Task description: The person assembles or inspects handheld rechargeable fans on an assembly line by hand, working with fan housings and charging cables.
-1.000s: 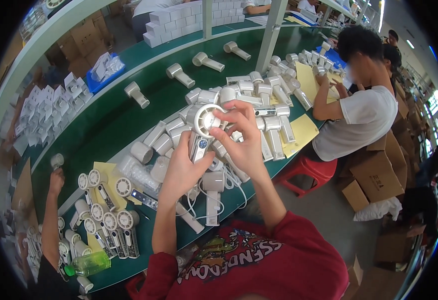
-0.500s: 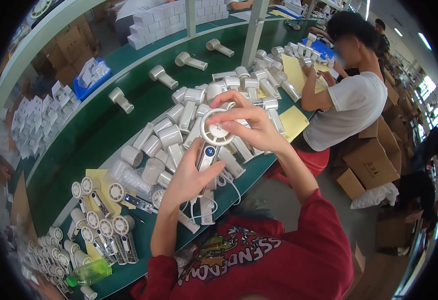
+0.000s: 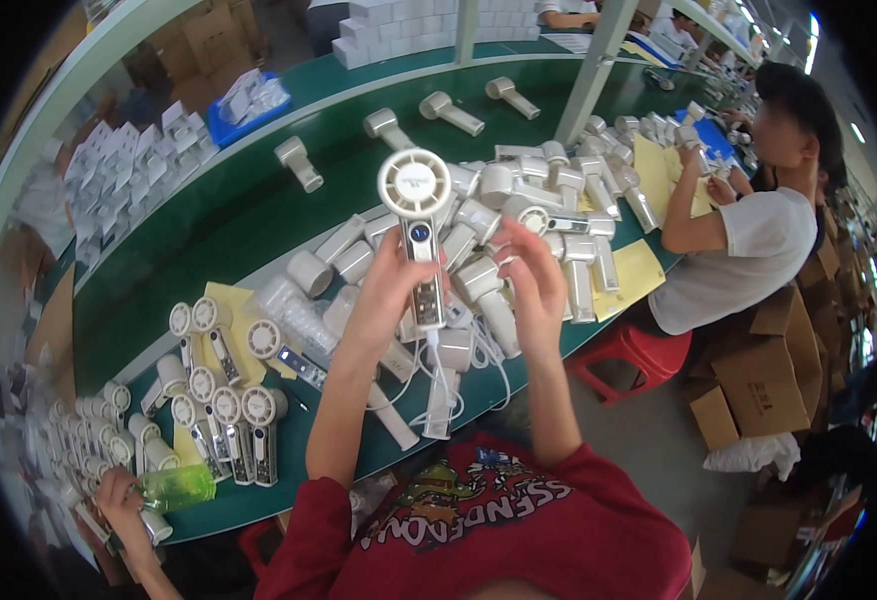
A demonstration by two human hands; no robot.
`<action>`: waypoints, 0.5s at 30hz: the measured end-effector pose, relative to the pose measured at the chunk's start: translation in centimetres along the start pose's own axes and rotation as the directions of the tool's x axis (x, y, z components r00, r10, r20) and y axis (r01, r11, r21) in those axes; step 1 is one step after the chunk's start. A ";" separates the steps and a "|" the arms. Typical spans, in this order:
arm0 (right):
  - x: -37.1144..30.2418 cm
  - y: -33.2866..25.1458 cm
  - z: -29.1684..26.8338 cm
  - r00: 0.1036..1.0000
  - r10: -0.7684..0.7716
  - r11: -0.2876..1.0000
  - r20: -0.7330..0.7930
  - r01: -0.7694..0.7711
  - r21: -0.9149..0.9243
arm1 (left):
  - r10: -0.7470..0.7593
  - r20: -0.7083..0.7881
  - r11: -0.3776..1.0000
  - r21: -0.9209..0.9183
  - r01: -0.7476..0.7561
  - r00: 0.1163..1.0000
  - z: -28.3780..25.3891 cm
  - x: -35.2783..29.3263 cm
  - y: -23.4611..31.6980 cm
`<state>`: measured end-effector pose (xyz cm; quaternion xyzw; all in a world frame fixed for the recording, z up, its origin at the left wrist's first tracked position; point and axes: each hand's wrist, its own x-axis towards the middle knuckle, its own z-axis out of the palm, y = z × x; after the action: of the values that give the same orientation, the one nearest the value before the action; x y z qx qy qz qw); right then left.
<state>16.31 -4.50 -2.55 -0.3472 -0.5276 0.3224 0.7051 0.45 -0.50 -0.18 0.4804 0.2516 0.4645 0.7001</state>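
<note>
My left hand (image 3: 390, 290) grips the handle of a white hand-held fan (image 3: 418, 230), held upright over the green table (image 3: 238, 220), its round head facing me. A white cable (image 3: 436, 375) hangs from the bottom of the handle. My right hand (image 3: 533, 280) is just right of the fan, fingers spread, holding nothing that I can make out. Below both hands lies a heap of white fans (image 3: 518, 220) on the table.
A row of finished fans (image 3: 223, 400) lies at the lower left. A person in a white shirt (image 3: 748, 245) sits at the right on a red stool (image 3: 633, 355). Another person's hand holds a green bottle (image 3: 173, 487) at the lower left. Cardboard boxes (image 3: 768, 385) stand on the floor.
My right hand has let go of the fan's round head and dropped to the right of it. The left hand has lifted the fan higher and upright.
</note>
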 end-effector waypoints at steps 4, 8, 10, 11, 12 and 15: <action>-2.7 1.1 2.9 0.988 0.152 0.985 -0.002 -0.151 0.084 | 0.040 -0.043 0.990 -0.137 -0.046 0.998 -1.3 0.1 0.5; -2.8 1.0 2.9 0.969 0.237 0.965 0.065 -0.243 0.096 | 0.082 -0.064 0.990 -0.112 -0.089 0.995 -1.6 0.0 0.8; -2.7 1.1 2.5 0.982 0.187 0.977 0.031 -0.189 0.098 | 0.083 -0.073 0.991 -0.096 -0.090 0.994 -1.7 0.0 0.9; -2.7 0.9 2.2 0.979 0.203 0.975 0.009 -0.202 0.096 | 0.083 -0.073 0.992 -0.094 -0.089 0.994 -1.7 0.0 0.9; -2.7 0.7 2.0 0.976 0.219 0.972 -0.021 -0.216 0.091 | 0.076 -0.068 0.992 -0.094 -0.082 0.995 -1.6 0.0 0.9; -2.6 0.8 1.7 0.978 0.196 0.978 -0.065 -0.190 0.089 | 0.150 -0.109 0.985 -0.070 -0.158 0.983 -1.1 -0.2 0.9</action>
<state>14.00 -5.98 -4.20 -0.3789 -0.4514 0.3978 0.7031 -0.82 -0.09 0.15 0.4460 0.2311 0.5511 0.6663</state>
